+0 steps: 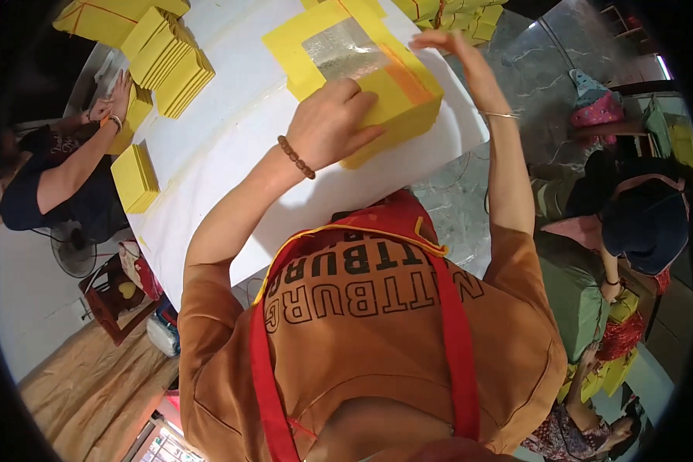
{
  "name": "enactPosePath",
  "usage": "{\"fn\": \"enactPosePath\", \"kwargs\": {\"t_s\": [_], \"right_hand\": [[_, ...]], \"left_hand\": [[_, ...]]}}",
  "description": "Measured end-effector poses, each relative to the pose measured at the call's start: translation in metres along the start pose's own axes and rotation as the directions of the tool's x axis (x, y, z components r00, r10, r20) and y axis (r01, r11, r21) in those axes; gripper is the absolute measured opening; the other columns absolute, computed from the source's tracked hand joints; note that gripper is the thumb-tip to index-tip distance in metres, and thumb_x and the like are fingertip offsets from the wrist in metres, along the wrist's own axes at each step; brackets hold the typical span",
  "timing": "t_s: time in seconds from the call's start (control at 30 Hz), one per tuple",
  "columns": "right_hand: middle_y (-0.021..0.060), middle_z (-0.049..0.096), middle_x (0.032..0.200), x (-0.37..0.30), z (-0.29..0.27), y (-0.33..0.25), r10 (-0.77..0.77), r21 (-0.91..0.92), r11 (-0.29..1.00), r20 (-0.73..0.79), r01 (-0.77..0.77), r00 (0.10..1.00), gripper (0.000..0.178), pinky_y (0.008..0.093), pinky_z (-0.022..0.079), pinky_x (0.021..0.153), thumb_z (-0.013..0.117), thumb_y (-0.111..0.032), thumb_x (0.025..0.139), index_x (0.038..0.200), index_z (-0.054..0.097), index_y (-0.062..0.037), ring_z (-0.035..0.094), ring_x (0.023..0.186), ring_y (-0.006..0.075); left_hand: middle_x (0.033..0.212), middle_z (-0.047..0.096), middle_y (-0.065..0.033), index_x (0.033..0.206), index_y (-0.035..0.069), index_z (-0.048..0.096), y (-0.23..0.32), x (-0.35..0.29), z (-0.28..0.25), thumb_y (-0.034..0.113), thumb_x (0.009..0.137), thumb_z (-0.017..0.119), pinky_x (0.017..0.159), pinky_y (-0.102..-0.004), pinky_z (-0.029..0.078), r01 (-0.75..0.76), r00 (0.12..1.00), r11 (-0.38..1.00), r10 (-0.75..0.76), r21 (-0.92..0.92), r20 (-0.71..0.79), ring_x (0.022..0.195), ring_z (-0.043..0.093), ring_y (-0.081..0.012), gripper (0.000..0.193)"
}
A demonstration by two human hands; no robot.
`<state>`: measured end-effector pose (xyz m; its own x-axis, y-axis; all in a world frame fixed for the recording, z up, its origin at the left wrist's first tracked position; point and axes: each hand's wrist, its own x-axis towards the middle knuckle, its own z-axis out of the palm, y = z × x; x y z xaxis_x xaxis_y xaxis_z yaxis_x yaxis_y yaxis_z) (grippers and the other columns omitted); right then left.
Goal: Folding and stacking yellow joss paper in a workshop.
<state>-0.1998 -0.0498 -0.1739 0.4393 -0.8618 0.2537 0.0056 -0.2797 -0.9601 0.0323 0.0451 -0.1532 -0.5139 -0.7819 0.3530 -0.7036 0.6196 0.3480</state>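
Observation:
In front of me a thick stack of yellow paper sheets point(408, 123) lies near the table's edge. Its top carries a shiny silver rectangle point(346, 50) and an orange band point(405, 77). My left hand point(333, 119) is over the near left part of the stack, fingers curled in and thumb pointing right; whatever its fingers may hold is hidden. Beyond the stack's right side, my right hand point(456, 55) is raised with its fingers stretched out, holding nothing that I can see.
The white table point(231, 146) bears several yellow bundles point(179, 81) at its far left, with a smaller yellow pile point(135, 179) near the left edge. A co-worker point(69, 169) reaches in from the left. Other people point(624, 223) sit at the right among yellow bundles.

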Motion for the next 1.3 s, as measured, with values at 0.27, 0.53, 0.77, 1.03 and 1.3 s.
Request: {"fn": "enactPosePath", "kwargs": {"t_s": [0.27, 0.53, 0.77, 1.03, 1.3], "right_hand": [[0.0051, 0.058, 0.112, -0.015, 0.016, 0.062, 0.056, 0.194, 0.979, 0.062, -0.067, 0.997, 0.058, 0.0309, 0.021, 0.104, 0.017, -0.041, 0.097, 0.104, 0.062, -0.0041, 0.045, 0.113, 0.0169], [0.005, 0.055, 0.113, -0.017, 0.02, 0.068, 0.241, 0.311, 0.92, 0.026, -0.237, 0.97, 0.04, 0.0262, 0.033, 0.095, 0.043, -0.031, 0.093, 0.113, 0.055, 0.0005, 0.047, 0.107, 0.0133], [0.0049, 0.053, 0.116, -0.02, 0.019, 0.066, 0.151, 0.283, 0.945, 0.071, -0.165, 0.986, 0.047, 0.0265, 0.034, 0.094, 0.034, -0.039, 0.092, 0.116, 0.053, -0.0022, 0.049, 0.106, 0.0137], [0.0025, 0.053, 0.116, -0.023, 0.023, 0.052, 0.16, 0.393, 0.899, 0.113, -0.192, 0.981, 0.047, 0.0268, 0.033, 0.093, 0.031, -0.04, 0.093, 0.12, 0.051, -0.0065, 0.047, 0.105, 0.0126], [0.0024, 0.054, 0.113, -0.024, 0.022, 0.059, 0.216, 0.402, 0.887, 0.077, -0.228, 0.973, 0.049, 0.0265, 0.037, 0.09, 0.032, -0.044, 0.093, 0.12, 0.052, -0.0067, 0.05, 0.101, 0.0138]], "left_hand": [[0.065, 0.058, -0.0052, 0.089, 0.001, 0.064, -0.018, 0.007, -0.002, 0.019, 0.083, 0.059, 0.053, -0.0244, 0.04, 0.423, 0.906, 0.77, -0.376, -0.477, 0.195, 0.055, 0.048, -0.0094, 0.019], [0.064, 0.055, 0.0045, 0.087, 0.002, 0.065, -0.027, 0.009, -0.01, 0.024, 0.085, 0.06, 0.052, -0.0215, 0.037, 0.676, 0.725, 0.429, -0.534, -0.599, 0.435, 0.057, 0.043, -0.0038, 0.023], [0.065, 0.054, 0.0048, 0.086, 0.002, 0.065, -0.027, 0.013, -0.014, 0.023, 0.084, 0.06, 0.054, -0.0206, 0.036, 0.681, 0.724, 0.421, -0.512, -0.599, 0.463, 0.06, 0.043, -0.0034, 0.022], [0.065, 0.05, 0.0095, 0.083, 0.007, 0.064, -0.033, 0.012, -0.012, 0.025, 0.086, 0.059, 0.05, -0.0181, 0.029, 0.65, 0.758, 0.455, -0.439, -0.609, 0.482, 0.057, 0.038, 0.0, 0.02], [0.065, 0.051, 0.0087, 0.085, 0.006, 0.064, -0.032, 0.011, -0.012, 0.026, 0.086, 0.058, 0.05, -0.0183, 0.03, 0.67, 0.74, 0.446, -0.465, -0.593, 0.487, 0.057, 0.039, -0.0006, 0.021]]}}
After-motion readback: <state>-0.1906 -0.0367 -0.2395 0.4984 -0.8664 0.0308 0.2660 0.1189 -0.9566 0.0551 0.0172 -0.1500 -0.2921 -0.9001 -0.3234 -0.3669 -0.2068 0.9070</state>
